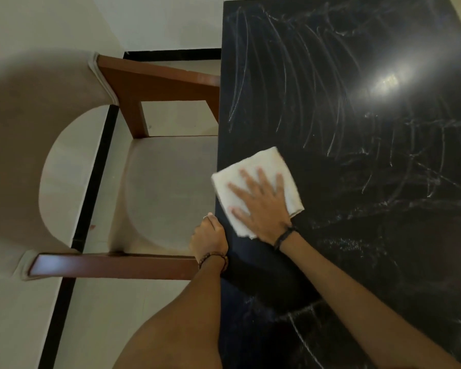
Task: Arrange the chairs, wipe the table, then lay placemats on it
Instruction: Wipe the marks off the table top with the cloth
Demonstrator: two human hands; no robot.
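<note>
A black marble table [357, 235] with white veins and wet wipe streaks fills the right side. A folded white cloth [264, 166] lies flat near the table's left edge. My right hand [261, 206] presses on the cloth with fingers spread. My left hand [209, 238] curls over the table's left edge, just below the cloth. A chair [165, 187] with a beige seat, curved beige back and brown wooden arms stands at the table's left side, its seat tucked partly under the top.
The floor [96, 315] is pale tile with a black inlay strip [91, 198] running under the chair. A bright lamp reflection [386, 81] shines on the far tabletop. A white wall stands behind the chair.
</note>
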